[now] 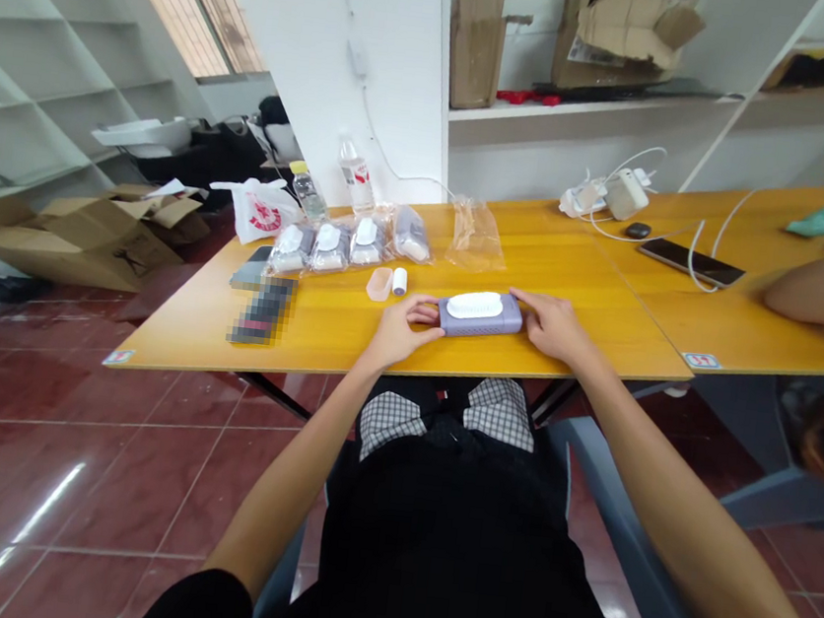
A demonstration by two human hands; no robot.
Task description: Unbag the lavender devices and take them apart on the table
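Note:
On the table before me lies a lavender box-like plastic device with a white oval piece on top; I cannot tell its exact kind. My left hand grips its left end, fingers behind and thumb in front. At the right end, my right hand holds it with the index finger reaching over the back corner. Just left of it are a small white cylinder and a pale pink translucent cup-like piece. Similar devices in clear bags lie in a row behind these.
At the left of the table are a pixelated dark object, a white plastic bag and bottles. Chargers with cables, a phone and another person's arm are to the right. An empty-looking clear bag lies behind.

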